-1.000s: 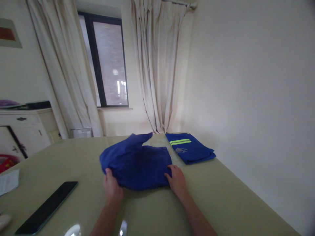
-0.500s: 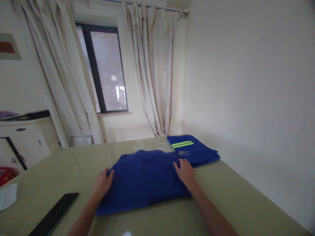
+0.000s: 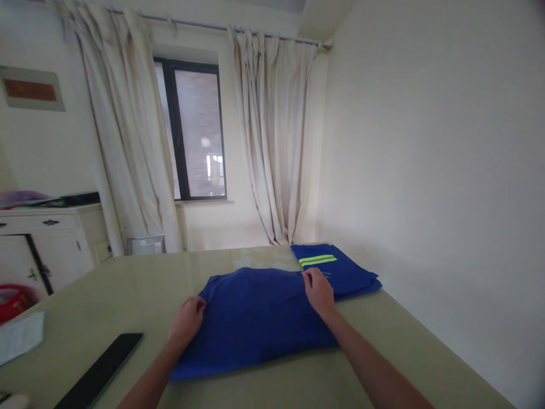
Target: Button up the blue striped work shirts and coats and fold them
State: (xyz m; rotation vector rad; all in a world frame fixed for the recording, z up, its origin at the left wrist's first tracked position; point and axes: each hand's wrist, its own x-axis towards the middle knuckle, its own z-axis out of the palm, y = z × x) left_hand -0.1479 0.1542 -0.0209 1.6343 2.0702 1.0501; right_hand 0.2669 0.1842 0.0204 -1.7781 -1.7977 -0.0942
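A blue garment (image 3: 255, 318), folded into a wide bundle, lies on the table in front of me. My left hand (image 3: 187, 321) pinches its left edge, fingers closed on the cloth. At its upper right corner, my right hand (image 3: 318, 289) has thumb and fingers closed on the fabric. Just behind that hand lies a second folded blue garment (image 3: 353, 274) with a yellow-green reflective stripe (image 3: 318, 260); my right hand covers part of it. What kind of garment each is, I cannot tell.
The pale green table (image 3: 153, 289) runs along the wall on the right. A long black flat object (image 3: 100, 372) lies at the front left, with a white paper (image 3: 21, 338) beyond it. A red basket (image 3: 15, 301) and a white cabinet (image 3: 55, 238) are further left.
Both hands have gone from spread fingers resting at the garment's sides to closed pinches on its edges. The camera view has tilted up and shifted slightly left.
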